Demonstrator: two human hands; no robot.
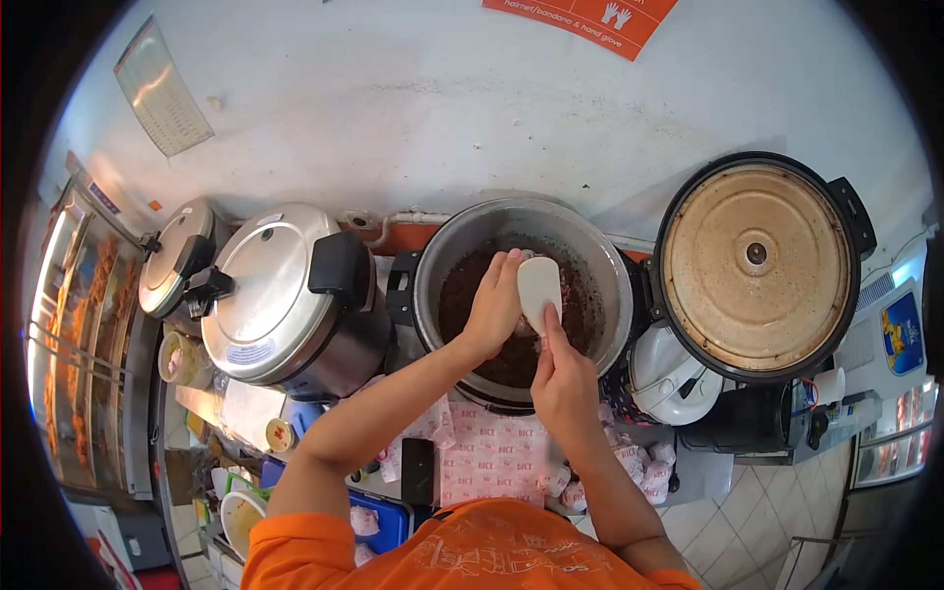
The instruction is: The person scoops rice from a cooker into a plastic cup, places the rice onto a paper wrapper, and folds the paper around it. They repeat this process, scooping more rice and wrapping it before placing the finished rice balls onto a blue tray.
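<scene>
Above an open metal pot (433, 246), my right hand (567, 379) grips a cream-coloured paddle (539, 287), its index finger along the paddle. My left hand (499, 300) is beside the paddle's left edge, fingers curled; what it holds, if anything, is hidden. Dark brown food (472, 280) covers the pot's bottom. Below the pot lie pink printed wrapping sheets (492, 452), with wrapped bundles (629, 470) to their right and a black phone-like object (417, 472) to their left.
Two closed cookers (270, 285) (177, 261) stand at left, beside a glass food cabinet (88, 344). A large open lid (757, 305) rises at right, above a white appliance (669, 379). A blue tray (393, 526) lies near my body; the wall (393, 98) is behind.
</scene>
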